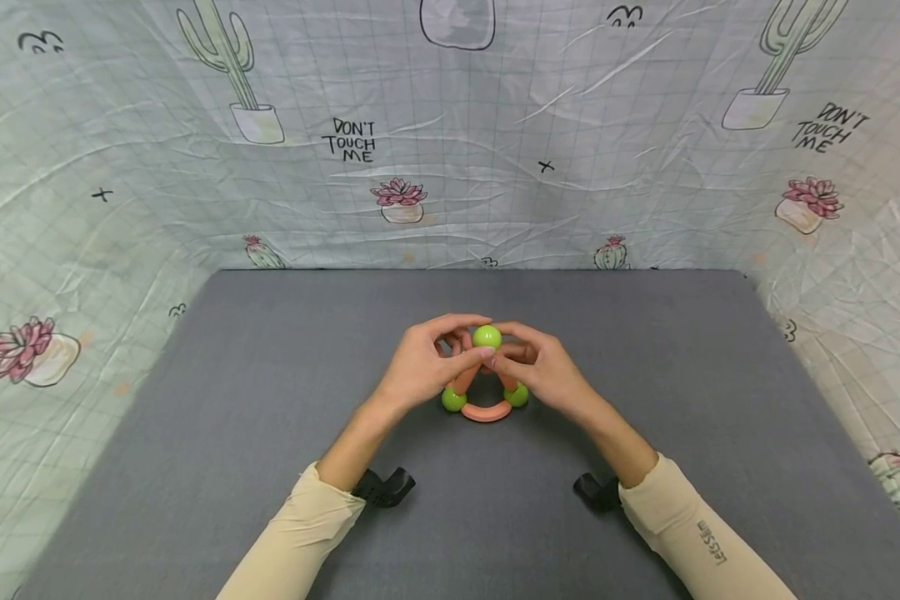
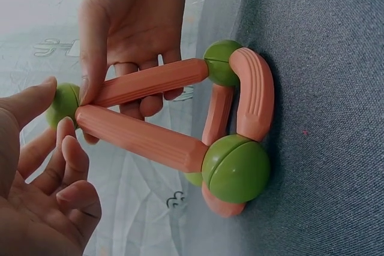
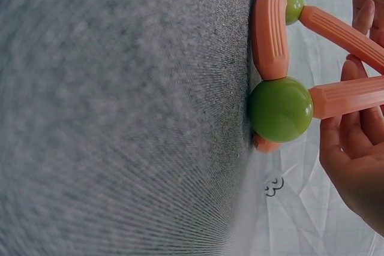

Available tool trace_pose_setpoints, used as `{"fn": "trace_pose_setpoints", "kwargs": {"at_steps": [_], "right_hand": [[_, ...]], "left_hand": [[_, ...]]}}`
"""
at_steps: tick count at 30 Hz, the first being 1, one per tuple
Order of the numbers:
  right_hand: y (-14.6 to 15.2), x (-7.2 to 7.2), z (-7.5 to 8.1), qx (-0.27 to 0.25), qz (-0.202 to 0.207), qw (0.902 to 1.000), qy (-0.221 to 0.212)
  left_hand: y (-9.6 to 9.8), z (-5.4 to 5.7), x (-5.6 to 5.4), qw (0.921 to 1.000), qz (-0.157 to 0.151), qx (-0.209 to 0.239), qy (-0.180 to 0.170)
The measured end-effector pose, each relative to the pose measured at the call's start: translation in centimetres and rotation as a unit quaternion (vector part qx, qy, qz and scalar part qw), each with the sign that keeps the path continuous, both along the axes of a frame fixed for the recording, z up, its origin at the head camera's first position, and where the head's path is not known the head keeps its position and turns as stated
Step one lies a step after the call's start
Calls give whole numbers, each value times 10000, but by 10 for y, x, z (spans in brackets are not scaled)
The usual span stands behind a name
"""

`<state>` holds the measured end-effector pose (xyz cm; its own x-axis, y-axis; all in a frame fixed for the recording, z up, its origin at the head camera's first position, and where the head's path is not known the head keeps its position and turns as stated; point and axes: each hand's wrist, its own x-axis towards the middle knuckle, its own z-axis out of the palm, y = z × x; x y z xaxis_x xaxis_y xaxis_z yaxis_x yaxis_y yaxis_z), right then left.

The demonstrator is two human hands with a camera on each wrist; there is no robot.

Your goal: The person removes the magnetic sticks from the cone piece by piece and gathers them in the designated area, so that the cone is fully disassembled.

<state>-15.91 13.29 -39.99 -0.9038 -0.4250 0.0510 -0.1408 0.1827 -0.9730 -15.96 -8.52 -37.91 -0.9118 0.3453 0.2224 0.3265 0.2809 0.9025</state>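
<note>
A ball-and-stick toy frame stands on the grey table, made of green balls and ribbed orange sticks. Curved sticks join the balls at its base, among them a large green ball. Straight orange sticks lean up to the top green ball. My left hand pinches that top ball between thumb and fingers. From the other side my right hand grips the same ball, its thumb where the ball meets a stick. Both hands nearly meet there. In the right wrist view the top ball lies outside the picture.
The grey tabletop stretches around the frame on every side. A cloth with cactus prints hangs behind the table and along both sides. Black wrist mounts stick out inward below each forearm, near the rolled cream sleeves.
</note>
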Motion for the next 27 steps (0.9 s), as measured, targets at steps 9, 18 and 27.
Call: {"fn": "trace_pose_setpoints", "kwargs": {"at_steps": [9, 18, 27], "right_hand": [[0, 0, 0, 36, -58, 10000, -50], [2, -1, -1, 7, -65, 10000, -75], [1, -2, -3, -70, -46, 9999, -99]], "left_hand": [[2, 0, 0, 9999, 29, -92, 26], [2, 1, 0, 9998, -17, -194, -101], [4, -1, -1, 9998, 65, -162, -85]]}}
